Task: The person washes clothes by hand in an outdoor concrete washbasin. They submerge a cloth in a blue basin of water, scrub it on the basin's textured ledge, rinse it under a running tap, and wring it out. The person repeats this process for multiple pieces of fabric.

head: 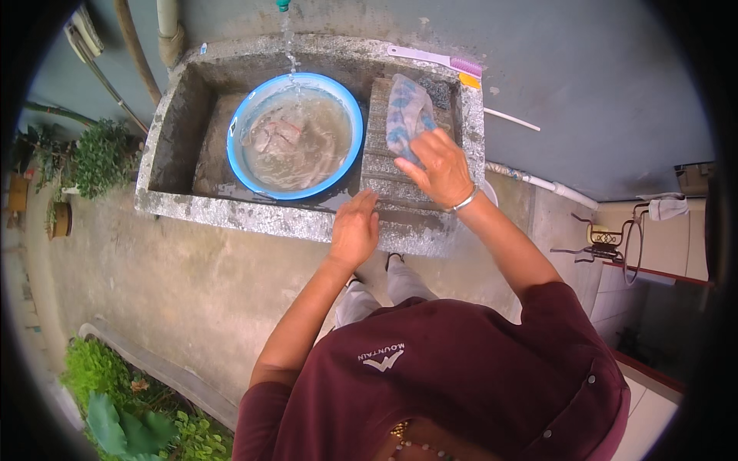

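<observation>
My right hand (441, 167) grips the lower end of a wet, pale cloth with blue patches (406, 109), which lies over the ridged stone washboard (383, 167) at the right of the sink. My left hand (356, 225) rests at the sink's front edge, beside the washboard's lower left corner, with no item seen in it. To the left, a blue-rimmed plastic basin (356, 121) holds cloudy water with a light cloth (277, 137) in it. Water falls into the basin from a green tap nozzle (283, 5).
A scrubbing brush (424, 55) and an orange piece (469, 80) lie on the rim of the stone sink (242, 223). Potted plants (101, 158) stand at left, a metal rack (605, 245) at right. A white pipe (542, 183) runs along the wall.
</observation>
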Action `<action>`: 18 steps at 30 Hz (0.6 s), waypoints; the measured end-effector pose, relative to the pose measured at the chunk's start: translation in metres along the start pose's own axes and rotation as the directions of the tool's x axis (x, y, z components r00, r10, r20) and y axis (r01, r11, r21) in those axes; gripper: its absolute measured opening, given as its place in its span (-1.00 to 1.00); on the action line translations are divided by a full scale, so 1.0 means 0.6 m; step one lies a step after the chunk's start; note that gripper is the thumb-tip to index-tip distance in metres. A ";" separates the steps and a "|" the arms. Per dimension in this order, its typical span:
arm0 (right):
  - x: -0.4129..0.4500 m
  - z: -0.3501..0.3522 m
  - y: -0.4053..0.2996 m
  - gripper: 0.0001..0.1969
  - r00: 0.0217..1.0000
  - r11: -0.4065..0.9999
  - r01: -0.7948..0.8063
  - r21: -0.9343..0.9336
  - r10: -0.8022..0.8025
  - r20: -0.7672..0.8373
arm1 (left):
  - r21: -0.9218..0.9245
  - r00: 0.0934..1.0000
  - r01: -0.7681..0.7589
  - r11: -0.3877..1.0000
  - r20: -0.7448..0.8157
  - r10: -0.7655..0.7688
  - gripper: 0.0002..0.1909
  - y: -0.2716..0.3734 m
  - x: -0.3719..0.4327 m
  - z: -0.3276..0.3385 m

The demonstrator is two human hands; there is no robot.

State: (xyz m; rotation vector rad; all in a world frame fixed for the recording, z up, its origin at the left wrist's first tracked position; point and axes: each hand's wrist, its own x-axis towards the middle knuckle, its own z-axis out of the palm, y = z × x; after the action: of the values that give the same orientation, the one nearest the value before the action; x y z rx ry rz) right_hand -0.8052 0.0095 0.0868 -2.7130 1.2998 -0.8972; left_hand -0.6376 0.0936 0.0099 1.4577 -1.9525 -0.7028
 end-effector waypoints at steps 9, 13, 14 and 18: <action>-0.017 0.153 0.107 -0.80 0.867 0.889 -0.442 0.121 0.389 0.310 | 0.108 0.984 -0.072 0.992 0.172 0.053 -0.57 -0.016 0.017 0.074; 0.034 0.285 0.253 -0.74 0.926 0.927 -0.313 -0.206 0.347 0.150 | 0.212 0.953 -0.158 0.964 0.290 0.092 -0.50 -0.003 0.020 0.093; 0.039 0.297 0.260 -0.76 0.914 0.905 -0.365 -0.218 0.393 0.098 | 0.205 0.947 -0.156 0.966 0.308 0.088 -0.49 -0.001 0.023 0.090; 0.059 0.280 0.277 -0.79 0.730 0.843 -0.538 0.010 0.460 0.506 | 0.203 0.958 -0.133 0.970 0.276 0.073 -0.48 0.013 0.026 0.093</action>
State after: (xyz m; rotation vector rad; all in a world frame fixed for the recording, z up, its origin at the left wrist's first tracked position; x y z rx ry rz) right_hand -0.8232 -0.1645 -0.0761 -2.0726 1.6173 -0.2194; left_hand -0.6869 0.0838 -0.0204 1.4333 -2.3606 -0.6826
